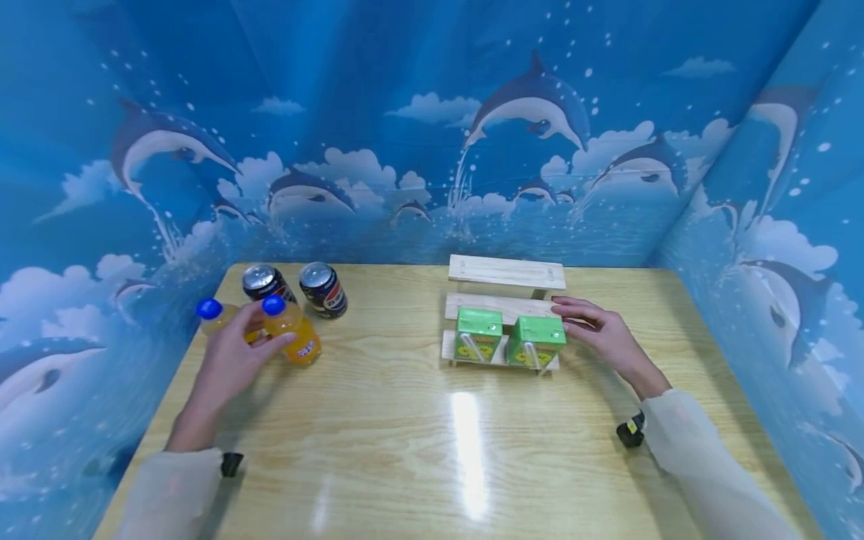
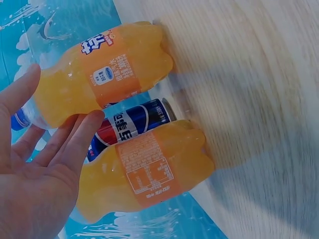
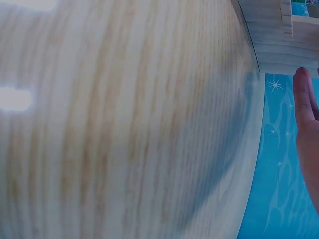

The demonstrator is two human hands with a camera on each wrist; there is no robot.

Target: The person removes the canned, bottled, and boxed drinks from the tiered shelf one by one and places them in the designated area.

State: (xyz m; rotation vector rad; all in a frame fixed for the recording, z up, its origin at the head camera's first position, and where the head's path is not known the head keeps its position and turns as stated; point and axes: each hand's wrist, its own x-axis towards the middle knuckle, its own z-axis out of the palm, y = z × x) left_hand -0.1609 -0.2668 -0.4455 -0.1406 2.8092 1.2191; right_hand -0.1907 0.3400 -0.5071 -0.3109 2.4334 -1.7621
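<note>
In the head view my left hand [image 1: 232, 349] is at the right-hand orange soda bottle [image 1: 297, 334], which has a blue cap. Its thumb and fairly straight fingers lie on either side of the bottle's upper part in the left wrist view. A second orange soda bottle [image 2: 147, 167] stands close beside those fingers. On the right, my right hand [image 1: 607, 337] has its fingers extended, fingertips right at the end of a tiered wooden rack [image 1: 502, 268]. Two green juice boxes [image 1: 479, 322] with straws sit side by side on the rack's lowest step.
Two dark blue cola cans [image 1: 324, 290] stand behind the bottles, near the table's back left corner. The wood-grain table [image 1: 378, 435] is bordered at the back and sides by a blue dolphin-print curtain [image 1: 378, 150].
</note>
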